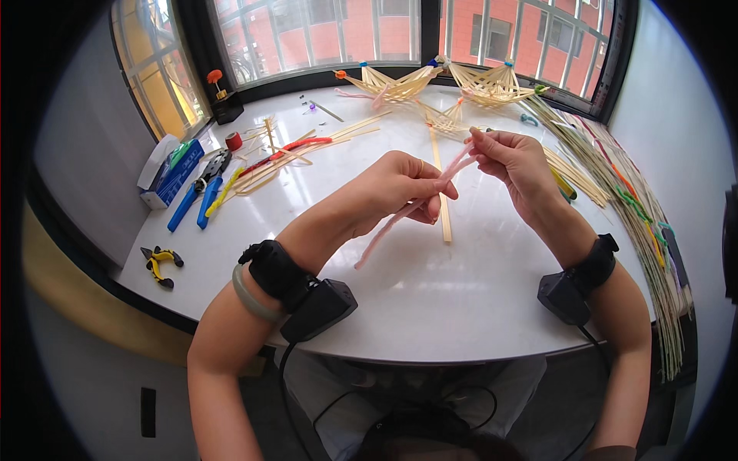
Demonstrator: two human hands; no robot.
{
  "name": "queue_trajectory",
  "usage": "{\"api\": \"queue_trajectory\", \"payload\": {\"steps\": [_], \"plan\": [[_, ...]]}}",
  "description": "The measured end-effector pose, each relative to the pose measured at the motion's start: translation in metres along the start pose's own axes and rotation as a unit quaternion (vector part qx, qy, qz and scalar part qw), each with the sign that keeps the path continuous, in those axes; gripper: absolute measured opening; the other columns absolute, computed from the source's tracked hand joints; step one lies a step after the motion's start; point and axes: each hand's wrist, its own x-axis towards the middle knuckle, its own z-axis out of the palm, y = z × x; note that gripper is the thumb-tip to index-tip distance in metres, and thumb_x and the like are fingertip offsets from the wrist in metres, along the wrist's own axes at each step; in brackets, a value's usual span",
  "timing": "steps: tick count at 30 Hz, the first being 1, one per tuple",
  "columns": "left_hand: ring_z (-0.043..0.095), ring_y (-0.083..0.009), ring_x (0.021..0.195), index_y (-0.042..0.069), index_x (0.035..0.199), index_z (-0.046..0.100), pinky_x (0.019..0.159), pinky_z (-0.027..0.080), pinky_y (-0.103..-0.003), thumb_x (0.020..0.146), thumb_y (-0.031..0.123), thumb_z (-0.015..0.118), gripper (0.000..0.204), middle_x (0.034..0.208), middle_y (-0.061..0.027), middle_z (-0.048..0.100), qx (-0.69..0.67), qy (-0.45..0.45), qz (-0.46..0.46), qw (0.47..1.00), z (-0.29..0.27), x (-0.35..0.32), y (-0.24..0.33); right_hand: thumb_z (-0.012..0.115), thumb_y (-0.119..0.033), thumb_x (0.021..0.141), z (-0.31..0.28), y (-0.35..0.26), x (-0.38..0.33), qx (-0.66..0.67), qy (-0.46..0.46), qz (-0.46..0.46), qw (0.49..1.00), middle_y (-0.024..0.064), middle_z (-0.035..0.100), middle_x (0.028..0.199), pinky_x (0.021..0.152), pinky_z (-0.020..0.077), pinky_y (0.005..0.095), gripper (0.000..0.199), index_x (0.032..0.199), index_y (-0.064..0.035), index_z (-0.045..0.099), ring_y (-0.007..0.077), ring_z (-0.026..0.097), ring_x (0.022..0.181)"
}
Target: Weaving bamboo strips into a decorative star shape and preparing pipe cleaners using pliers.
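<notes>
Centrally, the left hand (411, 188) has its grip closed round a pink pipe cleaner (457, 164) mid-frame; the right hand (500, 157) pinches its upper end. Below, a pale flat strip (445, 219) lies on the white surface (400, 323); blue-handled pliers (203, 184) lie left, fan-shaped strip pieces (492, 86) top centre.

Craft corner: pliers (157, 269), pale strips (576, 177)

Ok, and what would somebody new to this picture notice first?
Probably the fuzzy pink strand, pinched by the left hand and right hand above the middle of the white table. Next, perhaps the two large fans of pale strips at the back, near the window. The blue-handled tool also stands out on the table's left side.
</notes>
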Motion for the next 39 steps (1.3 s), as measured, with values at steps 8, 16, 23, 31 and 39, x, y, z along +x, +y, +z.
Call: {"api": "queue_trajectory", "payload": {"steps": [8,16,23,31,39], "plan": [[0.060,-0.0107,0.069,-0.003,0.098,0.059,0.068,0.051,-0.026,0.088,0.019,0.055,0.025,0.068,-0.0038,0.060,0.003,0.033,0.004,0.999,-0.003,-0.004,0.004,0.062,-0.022,0.084,-0.009,-0.007,0.003,-0.025,-0.073,0.000,0.997,0.0056,0.064,0.079,0.068,0.0488,0.0202,0.025,0.096,0.0001,0.064,0.0095,0.061,0.072],[0.064,-0.0137,0.071,-0.004,0.095,0.060,0.069,0.053,-0.024,0.087,0.019,0.057,0.025,0.077,-0.0097,0.065,-0.032,0.014,-0.038,0.999,-0.008,-0.004,0.004,0.062,-0.022,0.084,-0.009,-0.009,0.005,-0.065,-0.036,0.005,0.997,0.0075,0.064,0.079,0.067,0.0499,0.0203,0.024,0.092,0.0000,0.064,0.0106,0.063,0.072],[0.064,-0.0141,0.069,-0.006,0.095,0.058,0.073,0.053,-0.025,0.087,0.016,0.054,0.024,0.082,-0.0145,0.065,-0.061,-0.008,-0.041,0.997,-0.007,-0.004,0.003,0.053,-0.015,0.089,-0.004,0.001,0.006,0.091,-0.045,0.015,0.995,0.0110,0.062,0.083,0.073,0.0531,0.0195,0.021,0.094,0.0053,0.057,0.0133,0.064,0.077],[0.062,-0.0125,0.068,-0.006,0.095,0.059,0.070,0.052,-0.025,0.087,0.016,0.056,0.023,0.071,-0.0073,0.062,-0.013,0.003,0.003,1.000,-0.012,0.000,0.001,0.053,-0.014,0.089,-0.004,0.001,0.006,0.111,-0.026,-0.005,0.993,0.0115,0.062,0.083,0.072,0.0536,0.0199,0.021,0.094,0.0057,0.056,0.0142,0.064,0.078],[0.061,-0.0110,0.065,-0.004,0.092,0.062,0.068,0.052,-0.023,0.085,0.014,0.058,0.020,0.068,-0.0050,0.061,0.010,0.083,0.002,0.997,-0.016,-0.002,0.002,0.062,-0.015,0.083,-0.020,-0.010,0.009,-0.075,-0.045,-0.075,0.993,0.0109,0.065,0.082,0.070,0.0539,0.0244,0.021,0.095,0.0019,0.064,0.0153,0.065,0.073]]}}
